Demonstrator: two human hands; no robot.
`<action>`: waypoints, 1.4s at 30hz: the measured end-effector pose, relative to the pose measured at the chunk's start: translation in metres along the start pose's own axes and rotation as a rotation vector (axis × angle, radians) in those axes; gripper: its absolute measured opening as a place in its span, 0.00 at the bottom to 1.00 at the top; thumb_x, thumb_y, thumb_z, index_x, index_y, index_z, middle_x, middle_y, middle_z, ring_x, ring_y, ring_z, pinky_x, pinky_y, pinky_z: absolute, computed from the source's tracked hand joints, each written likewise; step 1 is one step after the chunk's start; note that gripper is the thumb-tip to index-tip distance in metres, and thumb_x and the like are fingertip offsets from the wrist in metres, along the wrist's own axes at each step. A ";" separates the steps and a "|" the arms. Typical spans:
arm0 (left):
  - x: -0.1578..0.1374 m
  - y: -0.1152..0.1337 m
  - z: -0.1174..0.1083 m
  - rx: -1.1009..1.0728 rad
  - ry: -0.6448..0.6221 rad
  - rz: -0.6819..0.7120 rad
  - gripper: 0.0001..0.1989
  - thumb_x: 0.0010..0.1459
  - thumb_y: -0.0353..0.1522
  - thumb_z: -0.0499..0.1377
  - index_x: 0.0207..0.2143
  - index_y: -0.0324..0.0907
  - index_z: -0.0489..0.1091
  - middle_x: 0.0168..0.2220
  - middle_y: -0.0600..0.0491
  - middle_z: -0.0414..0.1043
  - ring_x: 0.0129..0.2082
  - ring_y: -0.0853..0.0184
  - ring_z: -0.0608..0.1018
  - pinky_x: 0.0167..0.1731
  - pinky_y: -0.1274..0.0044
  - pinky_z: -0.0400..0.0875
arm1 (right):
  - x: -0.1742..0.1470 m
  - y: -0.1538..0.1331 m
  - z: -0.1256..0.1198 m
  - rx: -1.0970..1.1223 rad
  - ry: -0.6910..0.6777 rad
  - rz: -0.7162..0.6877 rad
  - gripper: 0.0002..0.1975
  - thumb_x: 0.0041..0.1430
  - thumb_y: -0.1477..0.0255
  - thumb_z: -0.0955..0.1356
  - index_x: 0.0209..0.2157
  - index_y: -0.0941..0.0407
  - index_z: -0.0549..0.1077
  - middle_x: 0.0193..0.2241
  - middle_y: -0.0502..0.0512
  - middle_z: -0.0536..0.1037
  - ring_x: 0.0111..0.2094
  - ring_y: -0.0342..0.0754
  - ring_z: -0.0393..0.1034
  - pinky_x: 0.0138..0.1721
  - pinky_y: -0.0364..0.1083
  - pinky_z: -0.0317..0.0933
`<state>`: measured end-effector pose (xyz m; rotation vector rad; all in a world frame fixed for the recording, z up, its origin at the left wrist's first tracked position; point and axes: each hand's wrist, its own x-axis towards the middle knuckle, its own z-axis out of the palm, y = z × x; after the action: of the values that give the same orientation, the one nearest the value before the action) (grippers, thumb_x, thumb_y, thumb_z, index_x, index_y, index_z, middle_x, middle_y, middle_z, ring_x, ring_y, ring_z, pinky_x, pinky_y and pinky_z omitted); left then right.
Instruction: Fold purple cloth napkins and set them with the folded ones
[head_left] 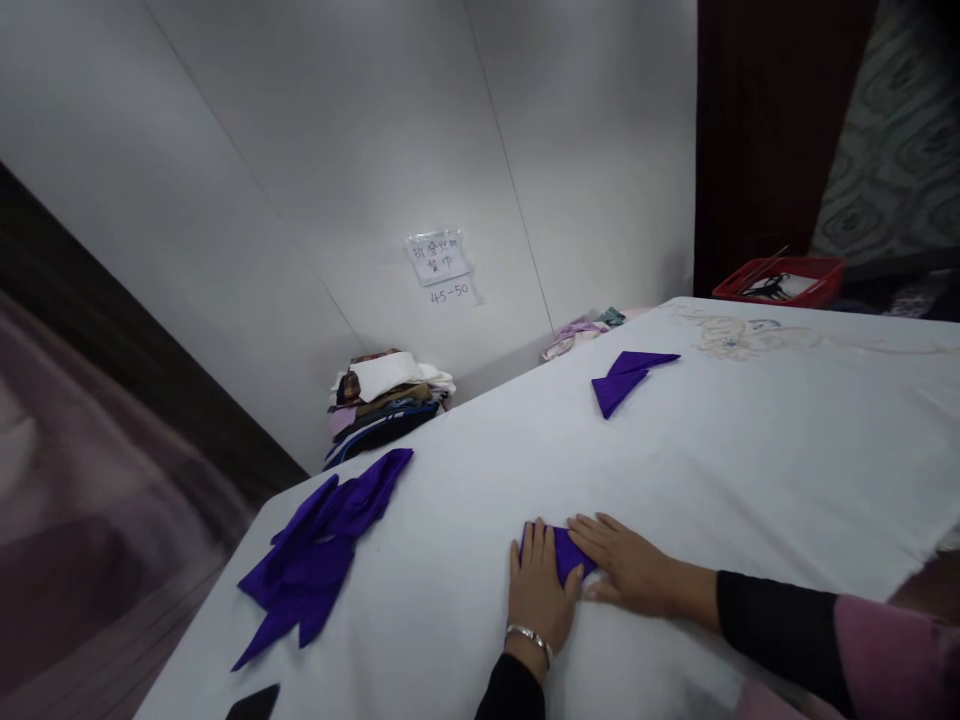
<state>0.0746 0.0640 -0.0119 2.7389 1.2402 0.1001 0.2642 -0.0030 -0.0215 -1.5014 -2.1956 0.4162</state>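
A small folded purple cloth napkin [568,556] lies on the white tablecloth [450,560] near the front of the table. My left hand [541,595], with a bracelet at the wrist, lies flat over the napkin's left part, fingers stretched out. From the right, my right hand [630,565] rests its extended fingers on the napkin's right edge. Both palms cover much of the cloth, so its full shape is hidden. Farther back sits another folded purple napkin [626,378], pointed at one end. Several loose, crumpled purple napkins [322,550] are spread along the left side.
Beyond the table's far edge are a stack of folded cloths [390,400] and a smaller cloth pile [574,335]. A red basket [817,285] stands at the back right. A dark flat object [255,703] lies at the near left edge. A handwritten sign [439,258] hangs on the wall.
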 end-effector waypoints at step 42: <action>0.000 0.007 -0.012 0.061 -0.015 -0.015 0.32 0.62 0.44 0.42 0.65 0.41 0.48 0.67 0.51 0.43 0.66 0.59 0.46 0.63 0.61 0.45 | 0.000 -0.021 -0.051 0.027 -0.045 -0.011 0.43 0.56 0.49 0.62 0.64 0.60 0.49 0.63 0.70 0.50 0.64 0.62 0.42 0.62 0.63 0.36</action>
<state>0.0787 0.0608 0.0007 2.7751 1.2809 0.0407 0.2739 -0.0110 0.0323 -1.4784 -2.2230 0.4777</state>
